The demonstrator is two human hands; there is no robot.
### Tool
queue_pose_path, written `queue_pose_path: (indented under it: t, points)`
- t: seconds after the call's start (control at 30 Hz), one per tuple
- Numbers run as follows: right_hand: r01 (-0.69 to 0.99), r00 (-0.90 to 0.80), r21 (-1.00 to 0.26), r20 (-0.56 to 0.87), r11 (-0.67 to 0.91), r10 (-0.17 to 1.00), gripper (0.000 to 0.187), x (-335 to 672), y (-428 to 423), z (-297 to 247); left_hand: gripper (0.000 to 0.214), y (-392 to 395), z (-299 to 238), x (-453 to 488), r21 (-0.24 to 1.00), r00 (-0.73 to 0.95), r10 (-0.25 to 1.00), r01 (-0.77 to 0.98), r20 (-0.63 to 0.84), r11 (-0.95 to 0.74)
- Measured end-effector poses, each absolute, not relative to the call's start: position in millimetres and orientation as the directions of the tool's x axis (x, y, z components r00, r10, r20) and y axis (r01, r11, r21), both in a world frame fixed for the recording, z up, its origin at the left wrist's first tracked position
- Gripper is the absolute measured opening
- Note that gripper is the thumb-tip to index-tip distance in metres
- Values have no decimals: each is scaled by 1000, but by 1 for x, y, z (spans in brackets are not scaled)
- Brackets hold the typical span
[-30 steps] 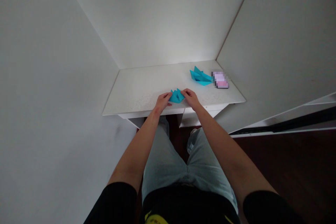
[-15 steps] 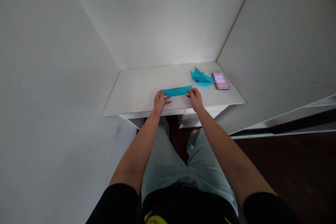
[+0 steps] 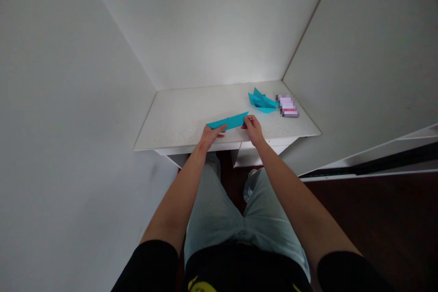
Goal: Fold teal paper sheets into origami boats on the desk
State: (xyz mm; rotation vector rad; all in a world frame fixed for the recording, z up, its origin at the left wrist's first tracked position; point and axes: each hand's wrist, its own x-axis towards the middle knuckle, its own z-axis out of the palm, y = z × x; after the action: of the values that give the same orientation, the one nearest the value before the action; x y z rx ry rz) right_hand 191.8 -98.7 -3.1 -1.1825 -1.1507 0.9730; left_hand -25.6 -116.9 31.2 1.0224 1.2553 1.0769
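Note:
A long, narrow piece of folded blue paper [image 3: 234, 121] is held between both hands above the front part of the white desk. My left hand [image 3: 211, 136] grips its lower left part, the thumb lying across the paper's face and the other fingers beneath. At the right end, my right hand [image 3: 253, 128] pinches the paper between thumb and fingers. The strip tilts, its right end higher than its left. Behind my right hand, a folded blue paper boat [image 3: 263, 102] rests on the desk.
A phone with a blurred screen [image 3: 288, 106] lies right of the paper boat, close to the right panel [image 3: 356, 64]. White walls close in the desk [image 3: 171, 109] at the left and back. Below the desk's front edge is a drawer [image 3: 253, 155], near my legs.
The paper strip has tilted, its left end coming lower. My left hand has slid inward along it, with the thumb now across its face. My right hand has barely moved.

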Motion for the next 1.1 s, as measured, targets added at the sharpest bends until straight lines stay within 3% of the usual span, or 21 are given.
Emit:
queue_pose_path:
  t: [0.17, 0.33, 0.5, 0.63, 0.87, 1.1]
  points:
    - [173, 32, -979, 116, 109, 993, 69, 191, -106, 2, 38, -117, 31, -25, 980, 39, 981, -44, -192, 194]
    - [263, 31, -960, 107, 96, 994, 73, 192, -105, -1, 30, -118, 34, -25, 978, 36, 979, -47, -202, 203]
    - [224, 76, -973, 70, 51, 995, 79, 193, -103, -1, 28, -119, 35, -24, 978, 28, 978, -19, -205, 206]
    - [167, 137, -978, 148, 124, 979, 80, 194, -107, 4, 27, -119, 34, -23, 978, 60, 976, 5, -207, 207]
    - [149, 134, -983, 132, 111, 982, 86, 195, -112, 10, 58, -114, 31, -23, 962, 39, 963, -58, -265, 267]
    - [123, 144, -987, 124, 106, 982, 90, 194, -113, 12, 68, -112, 29, -24, 958, 16, 965, -119, -262, 262]
